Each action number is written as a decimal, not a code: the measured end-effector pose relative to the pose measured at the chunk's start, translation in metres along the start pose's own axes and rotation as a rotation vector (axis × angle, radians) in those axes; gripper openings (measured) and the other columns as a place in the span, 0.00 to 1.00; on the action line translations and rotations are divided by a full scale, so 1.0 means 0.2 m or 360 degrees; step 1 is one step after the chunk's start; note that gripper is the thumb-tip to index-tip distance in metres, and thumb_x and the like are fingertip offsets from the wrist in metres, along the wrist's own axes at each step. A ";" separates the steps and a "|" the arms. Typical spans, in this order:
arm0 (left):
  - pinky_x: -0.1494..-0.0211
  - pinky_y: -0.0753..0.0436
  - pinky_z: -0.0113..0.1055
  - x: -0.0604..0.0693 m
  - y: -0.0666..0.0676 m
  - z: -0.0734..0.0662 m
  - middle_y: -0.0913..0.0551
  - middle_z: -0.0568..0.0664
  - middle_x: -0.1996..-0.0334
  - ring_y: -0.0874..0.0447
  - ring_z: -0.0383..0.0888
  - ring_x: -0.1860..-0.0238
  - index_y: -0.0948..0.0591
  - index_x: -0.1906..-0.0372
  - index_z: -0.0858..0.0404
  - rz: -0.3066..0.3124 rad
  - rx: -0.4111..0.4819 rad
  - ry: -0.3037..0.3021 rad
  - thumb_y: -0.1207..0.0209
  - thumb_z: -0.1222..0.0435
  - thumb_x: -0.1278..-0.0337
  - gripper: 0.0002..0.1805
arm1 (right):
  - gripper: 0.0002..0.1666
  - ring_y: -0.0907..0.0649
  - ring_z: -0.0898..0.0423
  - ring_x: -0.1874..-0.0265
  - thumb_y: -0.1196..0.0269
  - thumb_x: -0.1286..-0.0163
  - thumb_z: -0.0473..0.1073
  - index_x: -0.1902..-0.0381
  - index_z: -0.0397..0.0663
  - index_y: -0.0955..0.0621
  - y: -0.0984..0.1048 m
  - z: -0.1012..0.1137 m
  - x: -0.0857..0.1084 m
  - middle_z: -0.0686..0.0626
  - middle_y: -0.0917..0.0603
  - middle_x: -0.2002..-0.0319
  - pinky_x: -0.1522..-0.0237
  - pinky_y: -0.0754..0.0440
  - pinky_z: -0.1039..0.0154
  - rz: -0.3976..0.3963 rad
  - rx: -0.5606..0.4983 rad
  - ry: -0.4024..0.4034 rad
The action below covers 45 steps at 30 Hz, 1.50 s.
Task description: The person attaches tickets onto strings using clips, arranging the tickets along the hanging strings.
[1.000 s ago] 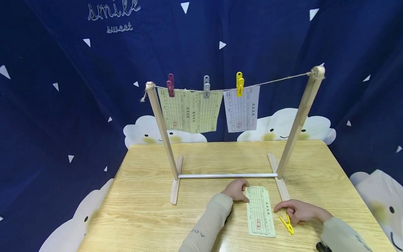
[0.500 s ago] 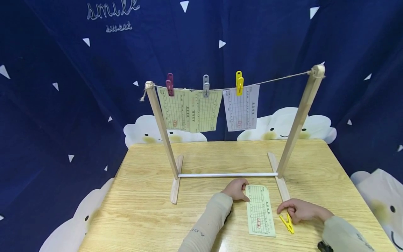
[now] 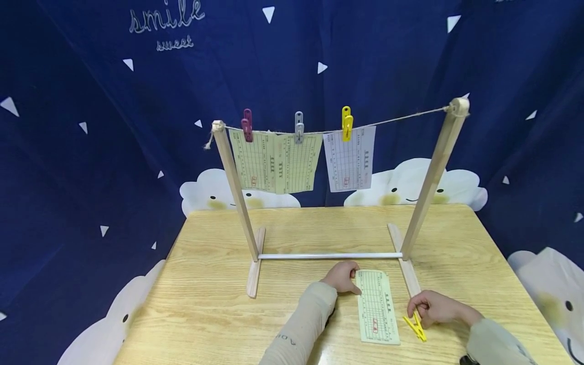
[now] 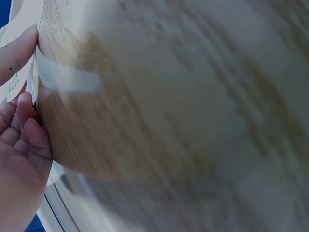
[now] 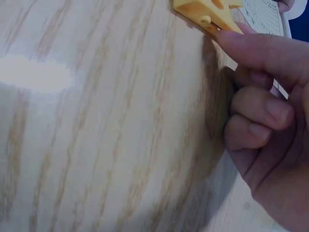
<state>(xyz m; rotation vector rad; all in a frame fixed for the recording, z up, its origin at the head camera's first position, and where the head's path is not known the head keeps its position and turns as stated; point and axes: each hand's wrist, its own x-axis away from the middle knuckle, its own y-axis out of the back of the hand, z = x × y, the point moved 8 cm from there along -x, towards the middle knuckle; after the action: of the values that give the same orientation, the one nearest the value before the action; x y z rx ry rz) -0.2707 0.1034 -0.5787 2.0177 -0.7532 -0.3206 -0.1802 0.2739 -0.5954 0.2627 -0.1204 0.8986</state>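
A pale green printed slip (image 3: 377, 306) lies on the table before me. My left hand (image 3: 342, 277) holds its upper left edge, the thumb on the near side and the other fingers curled; part of the grip is hidden in the left wrist view. To the right of the slip, my right hand (image 3: 439, 308) pinches one end of a yellow clothespin (image 3: 416, 329) between thumb and index finger. In the right wrist view the clothespin (image 5: 205, 12) shows at the top edge, and the remaining fingers are curled in.
Behind the hands stands a wooden frame (image 3: 433, 187) with a string (image 3: 403, 117) across it. Purple (image 3: 247, 125), grey (image 3: 298, 128) and yellow (image 3: 347, 124) clothespins hold printed sheets on the string. A white rod (image 3: 328, 256) joins the frame's feet.
My right index finger has drawn back from its outstretched pose and closed on the yellow clothespin. The left hand and the slip have stayed in place.
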 end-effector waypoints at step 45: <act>0.80 0.45 0.21 0.09 0.20 -0.07 0.46 0.39 0.90 0.49 0.31 0.87 0.43 0.88 0.58 -0.0241 0.0334 -0.0282 0.41 0.74 0.54 0.23 | 0.19 0.20 0.63 0.70 0.41 0.42 0.26 0.55 0.20 0.33 0.07 0.17 0.12 0.46 0.19 0.66 0.72 0.22 0.67 -0.0426 -0.0251 0.0303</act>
<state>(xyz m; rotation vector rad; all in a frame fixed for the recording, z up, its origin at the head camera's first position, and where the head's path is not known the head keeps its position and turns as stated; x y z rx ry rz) -0.2654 0.0872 -0.5366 2.2724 -0.7703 -0.5330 -0.1766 0.2914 -0.5543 0.0433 0.0208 0.6398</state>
